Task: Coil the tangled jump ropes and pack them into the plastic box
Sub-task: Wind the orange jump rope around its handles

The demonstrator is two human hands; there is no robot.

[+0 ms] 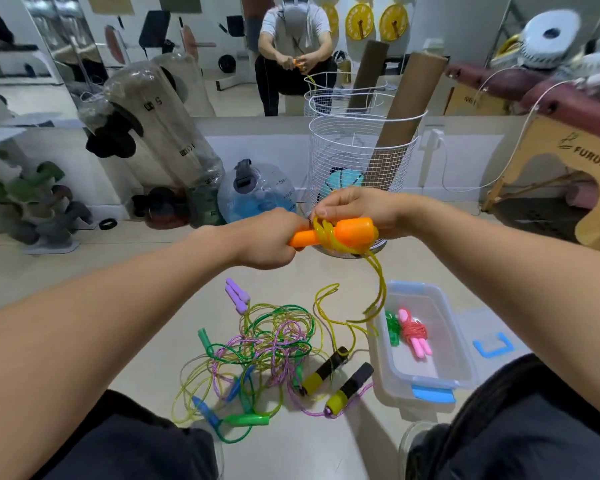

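Pale tiled floor [284, 271] carries everything; person seated, dark-trousered knees at the lower edge of view.

White wire-mesh basket [357, 168] stands on the floor beyond the hands, a brown cardboard tube [406, 109] leaning in it. Clear blue water jug [257, 194] just left of the basket.

Clear rectangular plastic box [426, 337] sits open on the floor at the right, blue latch on its near end. Inside it, side by side: a coiled red rope with pink handles [414, 332] and a coiled green rope [392, 329].

Tangled heap of green, yellow and purple jump ropes [274, 341] lies on the floor left of the box, well spread. Purple handles [236, 296] at its far side, green and blue handles toward the near side. Two black-and-yellow foam handles [336, 379] lie between heap and box.

Left hand [267, 240] curled tight around the thin end of the orange plastic handles [336, 233], held up level in front of the basket. Right hand [357, 209] grips the thick end, thumb and fingertips pressing turns of translucent yellow rope [378, 278] against the handles. Several loops wrapped around the middle; the loose remainder hangs down, trailing to the floor beside the box's near-left wall.
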